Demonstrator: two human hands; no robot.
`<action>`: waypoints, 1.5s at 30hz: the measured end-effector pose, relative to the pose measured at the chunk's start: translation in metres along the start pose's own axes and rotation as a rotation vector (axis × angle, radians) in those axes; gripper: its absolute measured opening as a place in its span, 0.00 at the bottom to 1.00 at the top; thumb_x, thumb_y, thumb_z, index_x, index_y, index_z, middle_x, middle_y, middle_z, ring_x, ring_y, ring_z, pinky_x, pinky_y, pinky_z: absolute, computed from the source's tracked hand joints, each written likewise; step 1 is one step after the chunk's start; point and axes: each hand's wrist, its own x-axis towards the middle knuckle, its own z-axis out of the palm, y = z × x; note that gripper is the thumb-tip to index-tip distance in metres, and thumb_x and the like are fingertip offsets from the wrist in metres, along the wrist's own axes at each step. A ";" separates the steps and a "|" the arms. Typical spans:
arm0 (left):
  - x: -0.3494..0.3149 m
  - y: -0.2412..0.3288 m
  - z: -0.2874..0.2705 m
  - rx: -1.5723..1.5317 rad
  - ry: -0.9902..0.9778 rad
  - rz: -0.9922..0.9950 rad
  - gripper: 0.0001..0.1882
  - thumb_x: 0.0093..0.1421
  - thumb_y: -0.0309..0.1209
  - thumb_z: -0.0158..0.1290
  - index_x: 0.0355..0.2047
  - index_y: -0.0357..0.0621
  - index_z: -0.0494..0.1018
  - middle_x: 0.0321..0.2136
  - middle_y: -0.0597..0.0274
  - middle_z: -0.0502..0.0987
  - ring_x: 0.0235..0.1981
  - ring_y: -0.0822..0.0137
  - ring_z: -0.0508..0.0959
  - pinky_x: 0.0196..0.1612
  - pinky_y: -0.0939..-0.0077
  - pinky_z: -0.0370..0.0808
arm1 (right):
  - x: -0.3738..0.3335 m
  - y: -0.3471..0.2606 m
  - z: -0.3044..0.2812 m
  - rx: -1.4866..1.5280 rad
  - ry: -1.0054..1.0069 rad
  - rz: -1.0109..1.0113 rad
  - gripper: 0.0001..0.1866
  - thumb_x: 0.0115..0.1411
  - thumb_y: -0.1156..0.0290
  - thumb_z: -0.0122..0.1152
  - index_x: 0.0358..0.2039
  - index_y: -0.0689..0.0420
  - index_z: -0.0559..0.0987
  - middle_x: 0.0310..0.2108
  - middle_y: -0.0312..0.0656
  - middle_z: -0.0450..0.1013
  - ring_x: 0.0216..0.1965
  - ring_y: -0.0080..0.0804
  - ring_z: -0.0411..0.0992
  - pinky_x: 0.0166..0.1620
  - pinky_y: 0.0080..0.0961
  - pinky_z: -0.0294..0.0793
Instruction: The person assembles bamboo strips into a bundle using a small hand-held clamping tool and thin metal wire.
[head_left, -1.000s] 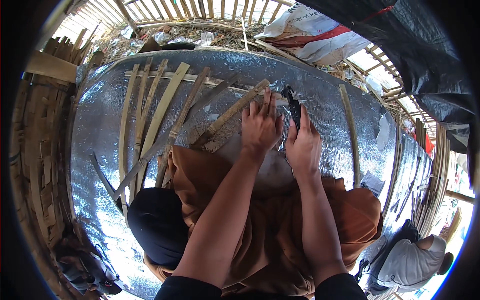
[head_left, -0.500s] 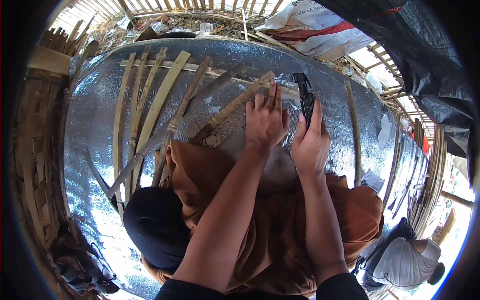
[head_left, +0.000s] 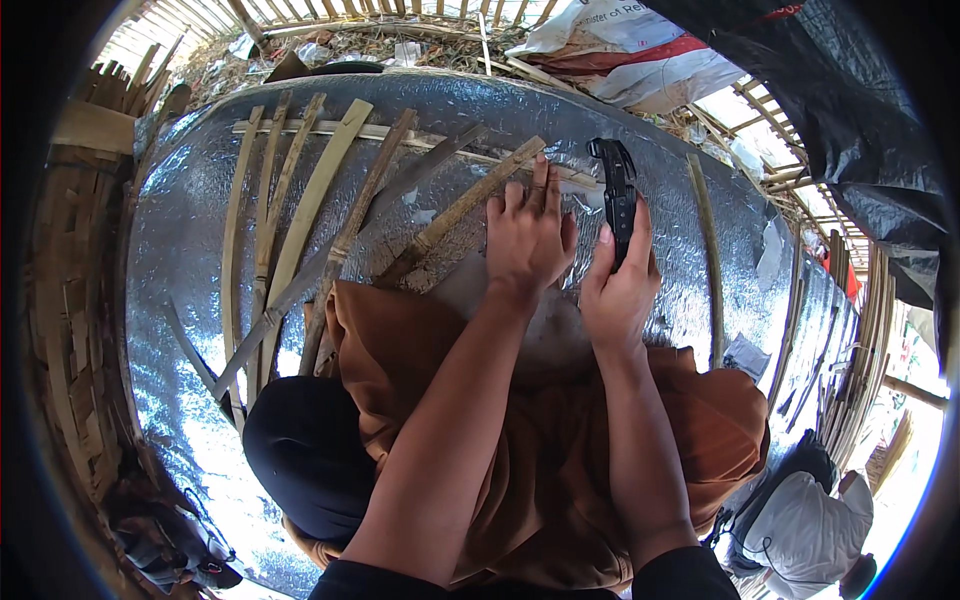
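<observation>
My right hand (head_left: 622, 292) is wrapped round the handle of a black hammer (head_left: 618, 205). Its head points away from me, raised over the foil sheet. My left hand (head_left: 530, 235) lies palm down with its fingers apart, the two longest reaching to the far end of a bamboo strip (head_left: 462, 215). That strip slants from beside my lap and meets a long thin crosspiece (head_left: 400, 137) near my fingertips. Whether a nail sits under those fingertips is too small to tell. Several more bamboo strips (head_left: 318, 205) lie across the crosspiece to the left.
A shiny silver foil sheet (head_left: 180, 330) covers the surface I sit on. One lone strip (head_left: 708, 260) lies to the right. Woven bamboo (head_left: 70, 300) stands at the left edge, black plastic sheeting (head_left: 850, 100) hangs at the upper right. Another person (head_left: 805, 530) is at the lower right.
The hammer has turned slightly in my right hand and now stands more upright. My left hand stays at the strip's end. The person at the lower right has shifted a little.
</observation>
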 end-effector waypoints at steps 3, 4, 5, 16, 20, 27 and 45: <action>0.000 0.001 0.000 0.014 -0.008 -0.002 0.34 0.60 0.44 0.57 0.63 0.40 0.73 0.67 0.58 0.71 0.47 0.54 0.76 0.48 0.56 0.72 | 0.001 0.005 0.001 0.011 -0.028 0.118 0.27 0.69 0.71 0.55 0.67 0.66 0.65 0.48 0.66 0.77 0.43 0.65 0.79 0.41 0.50 0.81; 0.000 0.001 0.000 0.014 -0.009 -0.001 0.34 0.60 0.44 0.57 0.63 0.40 0.73 0.67 0.58 0.71 0.47 0.54 0.76 0.48 0.56 0.72 | 0.002 0.006 0.001 0.022 -0.040 0.175 0.27 0.69 0.71 0.55 0.66 0.66 0.65 0.47 0.66 0.77 0.42 0.66 0.79 0.40 0.51 0.81; 0.000 0.001 -0.001 0.006 -0.005 -0.002 0.34 0.60 0.45 0.57 0.63 0.40 0.73 0.67 0.58 0.71 0.48 0.54 0.76 0.48 0.56 0.72 | 0.003 0.007 0.002 0.022 -0.039 0.176 0.27 0.69 0.71 0.55 0.66 0.66 0.65 0.47 0.66 0.77 0.42 0.66 0.79 0.40 0.51 0.81; 0.000 0.000 0.001 -0.007 0.045 0.016 0.32 0.60 0.44 0.55 0.62 0.40 0.74 0.66 0.57 0.71 0.47 0.50 0.76 0.48 0.55 0.72 | 0.005 0.011 0.005 -0.051 -0.170 0.213 0.24 0.69 0.73 0.53 0.64 0.66 0.68 0.34 0.67 0.78 0.35 0.67 0.79 0.34 0.54 0.78; 0.000 0.000 0.002 -0.021 0.029 0.005 0.32 0.60 0.44 0.55 0.61 0.39 0.74 0.66 0.57 0.71 0.48 0.50 0.77 0.48 0.55 0.72 | 0.003 0.014 0.006 -0.056 -0.179 0.195 0.24 0.69 0.73 0.53 0.64 0.66 0.68 0.34 0.67 0.78 0.34 0.67 0.79 0.35 0.54 0.78; 0.000 0.000 0.002 -0.007 0.051 0.015 0.32 0.61 0.45 0.56 0.61 0.40 0.74 0.66 0.57 0.72 0.47 0.50 0.77 0.47 0.54 0.73 | 0.004 0.011 0.006 -0.070 -0.187 0.192 0.25 0.69 0.73 0.54 0.65 0.66 0.68 0.37 0.68 0.78 0.36 0.66 0.79 0.36 0.53 0.79; 0.000 0.000 0.003 -0.029 0.057 -0.015 0.34 0.59 0.45 0.57 0.63 0.41 0.73 0.66 0.59 0.72 0.47 0.53 0.77 0.48 0.55 0.73 | 0.005 -0.001 -0.004 -0.070 -0.263 0.204 0.30 0.69 0.73 0.54 0.70 0.65 0.61 0.44 0.67 0.77 0.38 0.67 0.79 0.37 0.50 0.79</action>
